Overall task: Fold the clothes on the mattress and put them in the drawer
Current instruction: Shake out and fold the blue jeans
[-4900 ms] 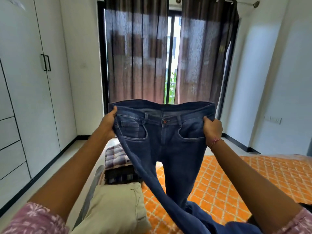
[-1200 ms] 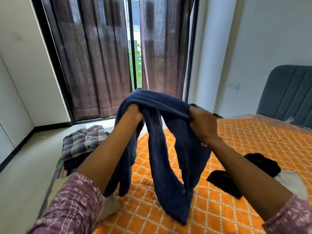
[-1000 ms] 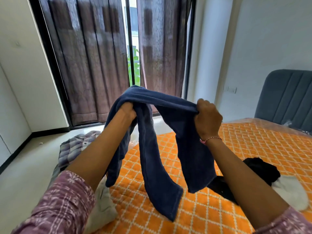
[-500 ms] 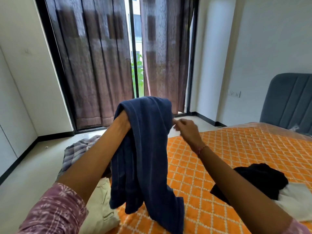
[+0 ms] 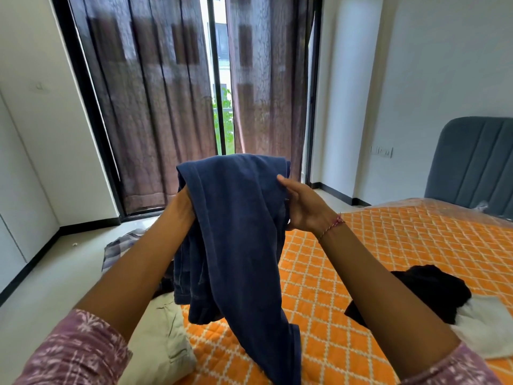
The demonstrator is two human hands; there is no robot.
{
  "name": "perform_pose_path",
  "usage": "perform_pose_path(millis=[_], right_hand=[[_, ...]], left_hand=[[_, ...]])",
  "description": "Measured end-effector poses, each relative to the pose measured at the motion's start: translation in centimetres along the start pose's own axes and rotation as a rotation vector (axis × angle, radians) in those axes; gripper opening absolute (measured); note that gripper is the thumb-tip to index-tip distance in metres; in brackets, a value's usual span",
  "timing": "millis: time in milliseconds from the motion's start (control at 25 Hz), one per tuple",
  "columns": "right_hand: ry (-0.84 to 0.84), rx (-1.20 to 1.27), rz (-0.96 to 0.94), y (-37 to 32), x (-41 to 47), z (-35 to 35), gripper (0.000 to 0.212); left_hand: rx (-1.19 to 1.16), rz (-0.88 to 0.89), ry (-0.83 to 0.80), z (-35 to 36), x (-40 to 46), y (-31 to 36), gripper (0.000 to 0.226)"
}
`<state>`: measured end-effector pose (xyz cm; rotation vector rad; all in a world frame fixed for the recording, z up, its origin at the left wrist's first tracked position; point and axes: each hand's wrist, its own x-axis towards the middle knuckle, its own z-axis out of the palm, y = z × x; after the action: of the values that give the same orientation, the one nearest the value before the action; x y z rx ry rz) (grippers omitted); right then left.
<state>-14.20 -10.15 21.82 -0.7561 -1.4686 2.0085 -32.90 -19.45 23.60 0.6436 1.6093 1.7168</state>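
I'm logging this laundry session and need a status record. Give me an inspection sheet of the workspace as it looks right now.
Surface: orange quilted mattress with a white diamond pattern.
Job's things: blue jeans held up, draped over the left hand, legs hanging to the mattress; cream garment folded at the near left edge; plaid garment beyond it.
Clutter: black garment and white garment lying unfolded on the right.
Hands: left mostly hidden under the jeans; right hand against their right edge, fingers behind the cloth.
Cables: nothing seen.
Surroundings: brown curtains, grey headboard, wall switch.
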Motion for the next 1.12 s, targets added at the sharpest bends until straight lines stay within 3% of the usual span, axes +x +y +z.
perform_pose_path(millis=[120,200,320,400,520,600,720,920,1040,1120], right_hand=[[0.024,0.02,-0.079,-1.5,0.9,-0.3,0.014],[0.058,0.067,-0.145,-2.1,1.6,-1.1,0.016],[-0.081,-0.035,-0.023,-1.8,1.7,-1.2,0.037],[-0.014,-0.069,0.017,-1.4,2.4,-1.1,0.034],[0.109,0.219,-0.042,-1.2,3.4,-1.1,0.026],[0.105,0.314,-0.072,-1.4,3.9,-0.5,0.029],[0.142,0.334,-0.094,-1.4,4.5,0.7,0.033],[0.241,0.361,-0.227,-1.2,4.6,0.3,0.015],[0.271,0.36,-0.285,-1.0,3.7,0.4,0.021],[0.273,0.304,-0.264,-1.3,3.4,-0.1,0.014]], left_hand=[[-0.052,0.082,0.004,-1.6,0.4,0.2,0.033],[-0.204,0.065,-0.143,-2.2,0.0,0.4,0.04],[-0.315,-0.002,-0.244,-1.3,0.0,0.1,0.063],[-0.282,-0.087,-0.199,-1.0,0.5,-0.2,0.067],[-0.378,-0.107,-0.153,-1.7,0.2,-1.3,0.042],[-0.513,0.033,-0.102,-1.5,0.2,-2.4,0.036],[-0.366,0.165,0.094,-0.4,0.6,-3.8,0.018],[-0.219,-0.244,-0.176,0.2,0.1,-6.0,0.019],[-0.146,-0.24,-0.141,2.5,-0.3,-7.6,0.031],[-0.265,-0.191,-0.089,3.8,-0.1,-7.8,0.026]])
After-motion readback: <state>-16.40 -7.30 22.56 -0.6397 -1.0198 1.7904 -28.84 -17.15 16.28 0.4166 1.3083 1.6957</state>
